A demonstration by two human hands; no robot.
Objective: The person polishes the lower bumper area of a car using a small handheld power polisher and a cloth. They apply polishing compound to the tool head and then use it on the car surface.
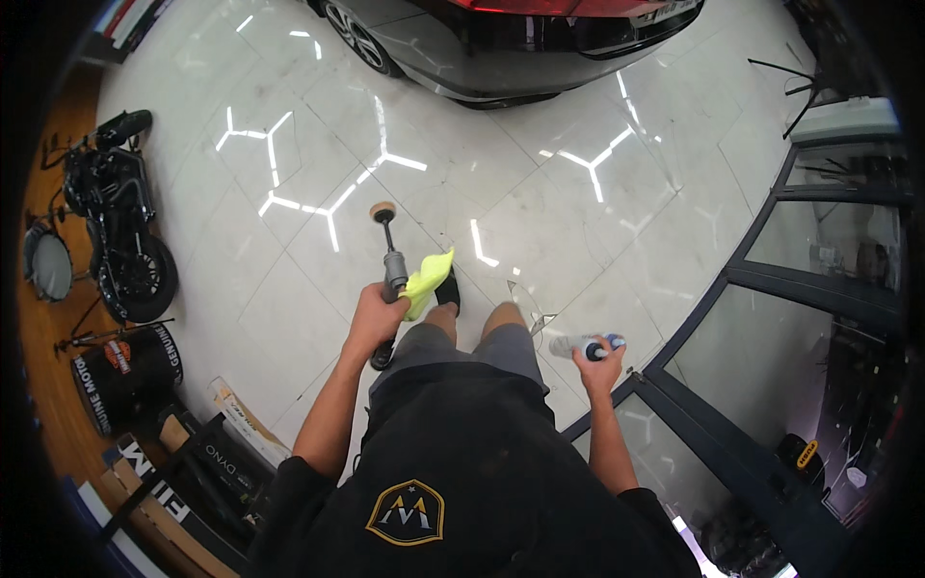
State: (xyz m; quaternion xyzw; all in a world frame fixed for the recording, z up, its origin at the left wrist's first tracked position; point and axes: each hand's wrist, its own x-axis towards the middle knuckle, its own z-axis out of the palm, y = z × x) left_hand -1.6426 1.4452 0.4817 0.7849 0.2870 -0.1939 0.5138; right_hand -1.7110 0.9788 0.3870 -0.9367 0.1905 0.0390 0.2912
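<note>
My left hand [379, 316] grips a slim cordless polisher [395, 269] with a grey collar and a long neck. An orange-brown foam pad [382, 211] caps its far end, pointing away from me above the floor. Pinched in the same hand is a bright yellow cloth [429, 282], probably microfibre. On the other side, my right hand [601, 364] holds bottles [571, 346] by their necks, with pale bodies and dark caps; at least two caps show between the fingers. Any writing on them is too small to read.
Ahead stands a grey car [462, 68], rear towards me, on a glossy tiled floor [506, 180]. A black motorcycle [119, 217] and a drum-shaped barrel [128, 376] are left, boxes [242, 423] behind them. Dark-framed glass doors [766, 289] line the right, with a thin-legged stand [802, 88] beyond.
</note>
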